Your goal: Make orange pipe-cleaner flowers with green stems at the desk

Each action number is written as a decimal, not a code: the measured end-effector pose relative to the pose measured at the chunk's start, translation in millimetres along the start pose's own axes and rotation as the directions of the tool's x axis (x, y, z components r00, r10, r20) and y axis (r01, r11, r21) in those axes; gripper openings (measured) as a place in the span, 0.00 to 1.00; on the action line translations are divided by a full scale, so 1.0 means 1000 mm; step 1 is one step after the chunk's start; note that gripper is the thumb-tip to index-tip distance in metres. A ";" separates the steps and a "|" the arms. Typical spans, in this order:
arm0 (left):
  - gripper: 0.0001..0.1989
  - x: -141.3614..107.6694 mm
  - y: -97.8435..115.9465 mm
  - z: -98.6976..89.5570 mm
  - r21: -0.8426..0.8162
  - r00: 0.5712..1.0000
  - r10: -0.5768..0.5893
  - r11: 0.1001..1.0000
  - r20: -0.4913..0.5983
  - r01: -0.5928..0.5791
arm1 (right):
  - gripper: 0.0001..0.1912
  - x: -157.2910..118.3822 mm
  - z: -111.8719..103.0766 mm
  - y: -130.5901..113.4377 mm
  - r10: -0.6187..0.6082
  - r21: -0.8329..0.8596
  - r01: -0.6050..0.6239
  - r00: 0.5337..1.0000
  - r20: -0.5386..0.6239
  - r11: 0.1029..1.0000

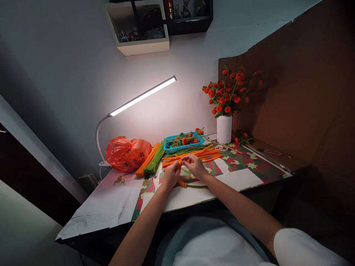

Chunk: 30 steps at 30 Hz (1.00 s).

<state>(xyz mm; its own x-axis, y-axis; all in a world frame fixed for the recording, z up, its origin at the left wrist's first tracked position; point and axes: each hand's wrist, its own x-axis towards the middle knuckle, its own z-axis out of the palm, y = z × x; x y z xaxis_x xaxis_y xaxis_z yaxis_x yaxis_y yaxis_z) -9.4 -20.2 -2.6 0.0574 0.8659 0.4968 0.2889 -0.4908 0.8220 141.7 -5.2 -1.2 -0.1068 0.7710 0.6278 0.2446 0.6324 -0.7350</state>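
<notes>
My left hand (172, 173) and my right hand (196, 167) meet above the front middle of the table. Both are closed, fingertips pinching a small orange pipe cleaner piece (180, 162) between them; its exact shape is partly hidden by the fingers. Just below the hands lies a green stem (196, 186) with an orange coil (182, 183) at its left end. Behind them spreads a pile of loose orange pipe cleaners (206, 154), with green ones (184, 150) along its back.
Left of the pile are orange and green pipe cleaner bundles (156, 159) and a red plastic bag (126, 155). A blue basket (169, 149) holds small orange flowers. A white vase (224, 129) stands back right near white scissors handles (221, 147). A lit lamp (144, 96) overhangs the table.
</notes>
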 end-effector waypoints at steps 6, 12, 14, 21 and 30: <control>0.11 0.000 -0.004 0.000 0.262 0.987 0.110 0.955 0.116 -0.137 | 0.06 0.005 -0.001 0.010 0.123 0.108 -0.134 0.987 0.104 0.985; 0.16 0.001 -0.004 -0.001 0.260 0.977 0.144 0.949 0.154 -0.181 | 0.07 0.005 -0.003 0.016 0.129 0.154 -0.158 0.974 0.185 0.975; 0.16 0.001 -0.003 -0.001 0.250 0.976 0.150 0.950 0.159 -0.187 | 0.07 0.004 -0.003 0.017 0.115 0.135 -0.140 0.977 0.178 0.981; 0.15 0.002 -0.001 0.000 0.247 0.984 0.107 0.959 0.144 -0.140 | 0.04 0.004 -0.003 0.014 0.035 -0.017 -0.033 0.995 0.089 0.999; 0.15 0.004 -0.001 0.001 0.212 0.991 0.031 0.976 0.131 -0.059 | 0.06 0.007 -0.004 0.019 0.054 -0.028 -0.055 0.997 -0.053 0.998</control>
<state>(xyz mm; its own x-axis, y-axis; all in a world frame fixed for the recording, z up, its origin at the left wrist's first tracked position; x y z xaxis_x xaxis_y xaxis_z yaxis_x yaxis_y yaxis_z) -8.8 -16.7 -1.4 0.1912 0.8552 0.4817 0.4806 -0.5094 0.7138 149.8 12.4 -9.9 -0.0426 0.7990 0.5999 0.2769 0.5863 -0.7613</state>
